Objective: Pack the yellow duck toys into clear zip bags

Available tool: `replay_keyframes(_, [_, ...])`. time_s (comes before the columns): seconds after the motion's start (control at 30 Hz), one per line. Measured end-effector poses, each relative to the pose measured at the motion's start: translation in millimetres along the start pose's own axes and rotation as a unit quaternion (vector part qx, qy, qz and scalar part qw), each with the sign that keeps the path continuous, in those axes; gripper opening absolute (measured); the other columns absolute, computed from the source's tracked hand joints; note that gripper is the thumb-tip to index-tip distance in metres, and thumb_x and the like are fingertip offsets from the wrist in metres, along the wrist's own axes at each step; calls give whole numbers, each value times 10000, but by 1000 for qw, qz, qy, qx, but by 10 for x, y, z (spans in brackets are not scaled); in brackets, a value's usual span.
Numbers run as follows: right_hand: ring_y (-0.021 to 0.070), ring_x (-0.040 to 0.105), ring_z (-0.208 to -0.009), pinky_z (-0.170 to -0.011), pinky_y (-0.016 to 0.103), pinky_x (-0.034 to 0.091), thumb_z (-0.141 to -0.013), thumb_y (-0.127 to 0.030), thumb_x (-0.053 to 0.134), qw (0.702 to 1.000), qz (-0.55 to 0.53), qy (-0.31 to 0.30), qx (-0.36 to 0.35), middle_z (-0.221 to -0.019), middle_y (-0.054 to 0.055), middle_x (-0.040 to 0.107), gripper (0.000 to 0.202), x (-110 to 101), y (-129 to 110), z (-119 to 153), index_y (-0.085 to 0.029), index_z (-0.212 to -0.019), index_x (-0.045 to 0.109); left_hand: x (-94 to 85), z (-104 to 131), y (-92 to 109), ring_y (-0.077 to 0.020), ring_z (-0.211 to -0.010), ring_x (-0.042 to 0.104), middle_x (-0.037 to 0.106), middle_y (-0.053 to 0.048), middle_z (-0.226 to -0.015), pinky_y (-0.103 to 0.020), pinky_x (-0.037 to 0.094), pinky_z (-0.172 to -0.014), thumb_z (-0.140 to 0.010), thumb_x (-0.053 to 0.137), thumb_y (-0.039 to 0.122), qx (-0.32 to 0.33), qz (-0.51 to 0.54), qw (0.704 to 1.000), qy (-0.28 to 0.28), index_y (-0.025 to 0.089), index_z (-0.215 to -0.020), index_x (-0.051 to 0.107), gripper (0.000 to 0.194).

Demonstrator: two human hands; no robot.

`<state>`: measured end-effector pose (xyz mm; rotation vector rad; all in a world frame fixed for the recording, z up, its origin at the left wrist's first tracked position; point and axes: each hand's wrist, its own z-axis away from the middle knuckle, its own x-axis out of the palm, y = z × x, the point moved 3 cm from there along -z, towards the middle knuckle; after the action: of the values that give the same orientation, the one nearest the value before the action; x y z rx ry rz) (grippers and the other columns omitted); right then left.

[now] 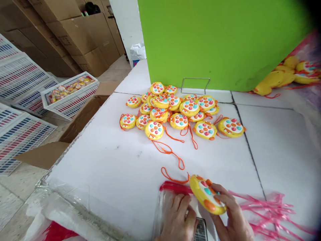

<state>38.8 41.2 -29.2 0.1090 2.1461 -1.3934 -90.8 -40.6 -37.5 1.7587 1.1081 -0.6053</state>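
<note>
My right hand holds a yellow duck-shaped toy with a white face of orange, teal and pink buttons. An orange cord loop trails from it onto the table. Beside it, my left hand has its fingers bent and closed on a clear plastic bag with a red top strip. The toy is above the bag's right side, outside it. A dark patterned flat piece shows partly between my hands; what it is I cannot make out.
Several similar toys with cords lie piled on the white table before a green panel. Pink plastic strips lie at right. An open carton, a basket of wrapped toys and stacked baskets stand left.
</note>
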Motion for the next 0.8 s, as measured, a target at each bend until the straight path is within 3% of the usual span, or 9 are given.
replay_keyframes(0.1, [223,594,-1040,-814,290,528,-825,-377,623,964,-86,35,248,-1208,63,565,430,-19,68,51,-259,-1209,470,-19,-6,-3,-233,-891,536,619,-120,-999,-359,469,-762,-921,370,162,-3,0,999,-46,111,-913,621,256])
replay_keyframes(0.2, [224,557,-1090,-820,253,518,-777,-475,661,917,-169,45,357,-1233,39,563,548,-34,56,48,-278,-1251,469,-10,7,-1,-209,-742,527,617,-84,-848,-344,458,-646,-909,350,126,2,9,996,-84,104,-1021,598,273])
replay_keyframes(0.3, [209,557,-1043,-764,244,533,-804,-482,634,886,-245,25,392,-1160,18,596,492,-48,20,31,-283,-1234,501,-10,16,-4,-205,-690,512,591,-72,-774,-345,443,-610,-881,378,121,0,19,997,-70,129,-850,601,225])
replay_keyframes(0.37, [200,569,-958,-696,252,548,-817,-482,621,864,-286,19,413,-1088,17,614,455,-57,5,42,-271,-1209,525,-14,16,-10,-236,-817,539,610,-106,-902,-370,468,-692,-872,419,129,-10,18,997,-69,136,-786,585,186])
replay_keyframes(0.47, [213,566,-968,-693,281,564,-806,-471,639,829,-337,31,444,-1117,30,615,473,-64,-1,73,-260,-1215,532,-28,8,-12,-271,-1012,510,591,-125,-1111,-405,470,-828,-880,434,123,-23,3,996,-84,128,-885,596,162])
replay_keyframes(0.53, [227,567,-1001,-714,304,570,-792,-451,661,814,-367,30,449,-1156,40,615,506,-60,-6,80,-258,-1238,522,-33,-1,-6,-252,-997,512,601,-105,-1092,-393,473,-834,-896,417,117,-30,3,995,-97,127,-1018,587,210])
replay_keyframes(0.63, [239,579,-1008,-734,332,572,-781,-414,683,814,-383,13,435,-1160,54,624,536,-66,-23,67,-247,-1261,509,-23,-12,-6,-231,-897,523,613,-90,-1000,-375,479,-777,-905,412,119,-48,6,993,-112,128,-1134,549,267])
replay_keyframes(0.8, [268,593,-1024,-726,328,579,-750,-458,697,838,-339,4,427,-1168,75,630,564,-158,-65,64,-235,-1239,525,-10,-23,-21,-226,-777,496,582,-71,-843,-383,432,-692,-865,410,98,-41,16,992,-114,148,-841,581,179])
